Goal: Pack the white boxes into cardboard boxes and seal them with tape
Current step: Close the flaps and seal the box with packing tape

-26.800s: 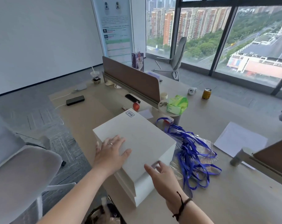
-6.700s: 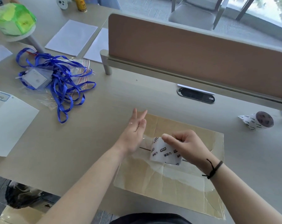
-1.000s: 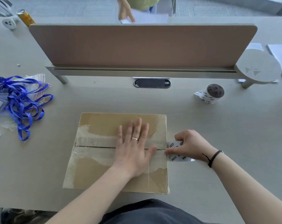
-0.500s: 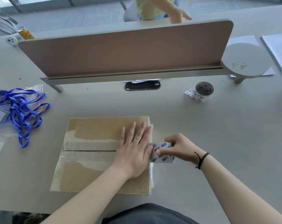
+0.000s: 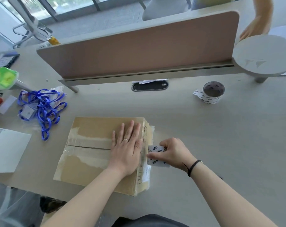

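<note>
a: fig. 1, sealing step. where is everything?

b: the cardboard box (image 5: pixel 96 154) sits closed on the desk (image 5: pixel 221 145). the left hand (image 5: pixel 127 149) lies flat on its top, fingers straight, pressing near the right edge and gripping nothing. the right hand (image 5: pixel 173 153) is curled round the tape roll (image 5: pixel 155 155), held against the box's right side just below that edge.

a: likely failure modes?

b: the clear tape, hard to see here, may wrinkle or lift at the corner if the roll is pulled off-line. if the left hand eases, the box may slide and the centre seam (image 5: pixel 88 147) may gape.

a: other items?

b: a second tape roll (image 5: pixel 211 92), blue lanyards (image 5: pixel 42 108) and a white box (image 5: pixel 6 151), all well apart.
</note>
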